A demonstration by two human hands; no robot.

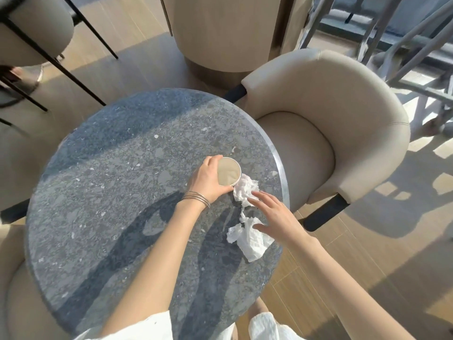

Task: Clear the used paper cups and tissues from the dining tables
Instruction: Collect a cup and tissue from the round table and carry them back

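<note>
Downward, through the head camera, onto a round, dark speckled worktop [110, 192] in patchy sunlight. Toward its right side, upright and with its pale inside showing: a paper cup [229, 171]. Gripped from the left by the left hand [208, 182], fingers and thumb curled round the rim and wall, thin bangles [196, 198] at the wrist. Touching the cup's lower right edge: a crumpled white upper tissue [245, 190]. Just below that, nearer the worktop's edge, lying flatter and partly unfolded: a lower tissue [252, 241]. Hovering over both, the right hand [274, 217], fingers straight and spread, holding nothing; fingertips at the upper tissue, thumb over the lower one, actual contact impossible to tell. Beyond the worktop on the right, tucked close against its rim: a beige padded armchair [331, 106] with dark legs. At the lower left, partly under the worktop: a second chair [14, 303] of the same colour. Underneath everything, a pale wooden floor [318, 290] with long shadows.
</note>
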